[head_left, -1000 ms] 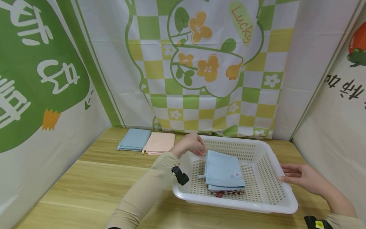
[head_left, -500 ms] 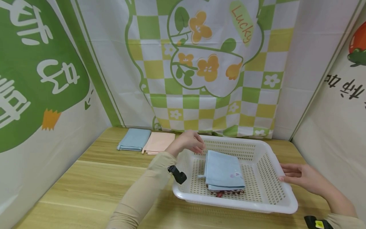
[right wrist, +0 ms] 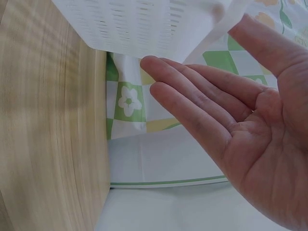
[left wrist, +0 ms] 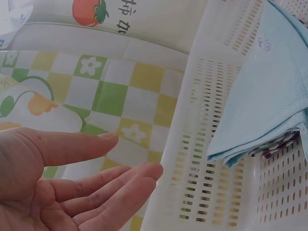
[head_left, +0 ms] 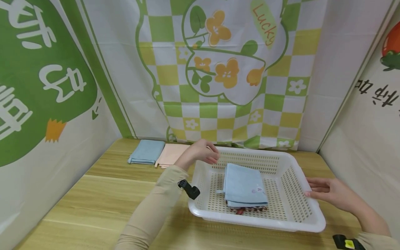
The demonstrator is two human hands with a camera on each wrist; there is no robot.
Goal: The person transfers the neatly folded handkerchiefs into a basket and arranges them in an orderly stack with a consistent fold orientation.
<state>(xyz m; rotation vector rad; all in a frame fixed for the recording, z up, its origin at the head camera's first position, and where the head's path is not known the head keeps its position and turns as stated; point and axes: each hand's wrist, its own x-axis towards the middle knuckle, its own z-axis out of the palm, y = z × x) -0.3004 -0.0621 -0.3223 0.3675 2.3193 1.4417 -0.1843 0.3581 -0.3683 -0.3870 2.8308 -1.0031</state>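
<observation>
A white plastic basket (head_left: 259, 223) with slotted walls stands on the table. Inside lies a folded light blue towel (head_left: 245, 184) with a small printed motif, on top of a dark red and white patterned cloth (head_left: 250, 209) that shows only at its edge. My left hand (head_left: 203, 151) hovers over the basket's back left corner, holding nothing. In the left wrist view its fingers (left wrist: 120, 192) are nearly straight, with the thumb apart from them. On the other side, my right hand (head_left: 334, 192) touches the basket's right rim with its thumb, its fingers extended along the outside of the wall.
A folded blue towel (head_left: 147, 151) and a folded pink towel (head_left: 172, 154) lie side by side at the table's back left; my left forearm partly covers the pink one. Printed curtains (head_left: 231, 121) hang behind and at both sides of the wooden table (head_left: 103, 205).
My left hand has drawn back from the towel in the basket, up and to the left. The right hand and the basket stay where they were.
</observation>
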